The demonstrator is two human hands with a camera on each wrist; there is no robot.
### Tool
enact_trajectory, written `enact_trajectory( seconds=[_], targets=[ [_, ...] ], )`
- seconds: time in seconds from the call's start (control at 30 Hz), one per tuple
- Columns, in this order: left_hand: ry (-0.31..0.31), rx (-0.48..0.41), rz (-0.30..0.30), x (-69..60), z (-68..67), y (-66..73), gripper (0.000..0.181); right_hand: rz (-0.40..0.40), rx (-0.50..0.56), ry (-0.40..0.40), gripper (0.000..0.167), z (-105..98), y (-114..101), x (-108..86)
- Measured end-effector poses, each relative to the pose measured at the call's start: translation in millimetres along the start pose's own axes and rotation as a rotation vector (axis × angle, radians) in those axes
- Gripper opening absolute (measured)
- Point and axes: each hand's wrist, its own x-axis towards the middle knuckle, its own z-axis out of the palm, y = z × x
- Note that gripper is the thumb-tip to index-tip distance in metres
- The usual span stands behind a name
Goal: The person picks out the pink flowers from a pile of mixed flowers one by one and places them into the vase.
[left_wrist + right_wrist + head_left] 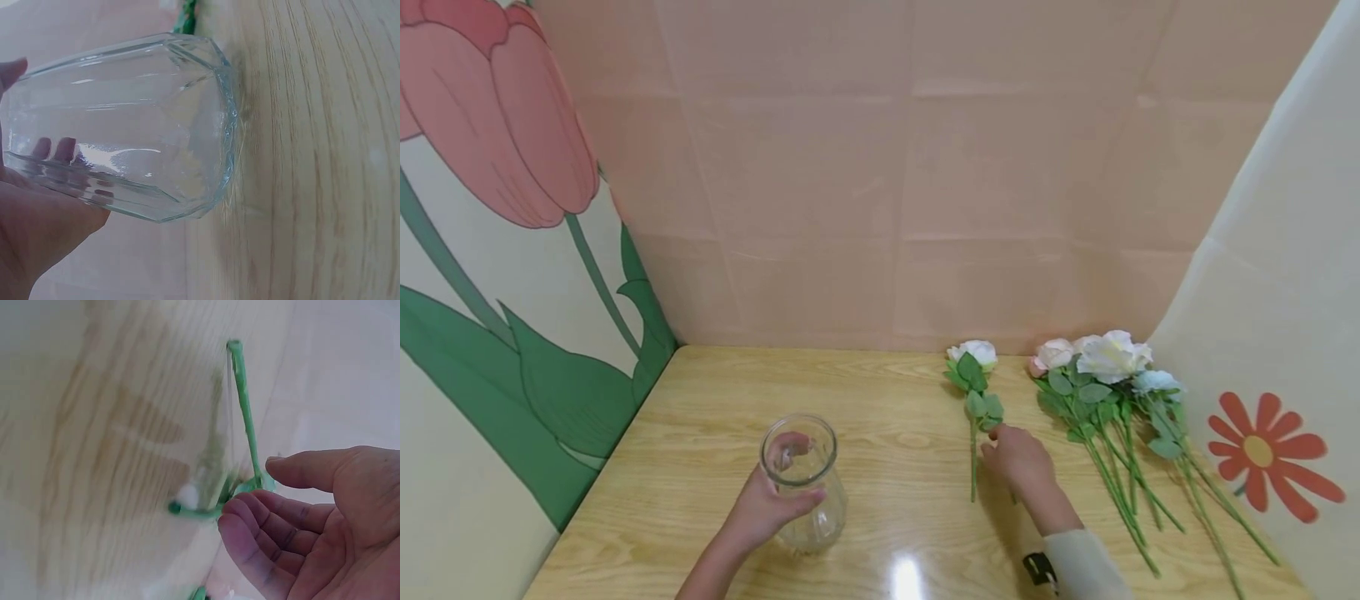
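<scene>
A clear glass vase stands upright on the wooden table, its side filling much of the left wrist view. My left hand grips it near the neck, with the thumb in front and fingers behind the glass. My right hand is at the stems of a white artificial flower lying toward the table's back. In the right wrist view, a green stem passes just beyond the loosely bent fingers; a gap shows between thumb and fingertips. A second green stem lies beside those fingertips.
On the right lie several more artificial flowers, including a large white one, a pale pink one and a light blue one. A pink backdrop closes the back of the table. Printed cloths hang at both sides.
</scene>
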Motion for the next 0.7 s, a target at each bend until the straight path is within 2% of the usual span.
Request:
enact_trajectory(
  seconds=[0.23,0.5,0.7],
  targets=[
    [-0.005,-0.004,0.002,1.7,6.6,-0.3,0.068,0.040,-0.008,-0.011,0.036,-10,19,-3.3],
    [-0.032,-0.034,0.016,4.2,14.6,0.6,0.069,0.054,-0.004,-0.006,0.041,-17,56,-2.7],
    [-0.031,-0.028,0.022,5.6,19.0,2.1,0.069,0.087,-0.010,-0.020,0.047,-33,79,-8.4]
  ],
)
